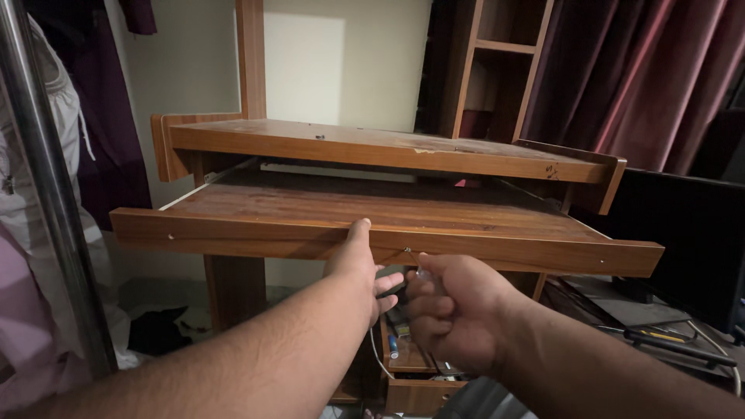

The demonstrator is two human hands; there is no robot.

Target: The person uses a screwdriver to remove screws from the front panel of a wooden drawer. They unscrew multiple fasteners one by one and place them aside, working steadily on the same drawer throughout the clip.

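Observation:
A brown wooden desk has a pull-out tray [256, 233] slid out toward me under the desktop [372, 147]. My left hand [358, 264] grips the tray's front board, thumb on its top edge and fingers underneath. My right hand [450, 310] is closed around a small tool with a thin metal tip [411, 253] that touches the lower face of the front board. The tool's handle is hidden inside the fist.
A steel pole [46, 186] stands at left with clothes hanging behind it. Maroon curtains [636, 77] and a wooden shelf unit [497, 70] are at the back right. A dark flat panel [683, 240] leans at right. Small items lie on a low shelf [407, 357] under the tray.

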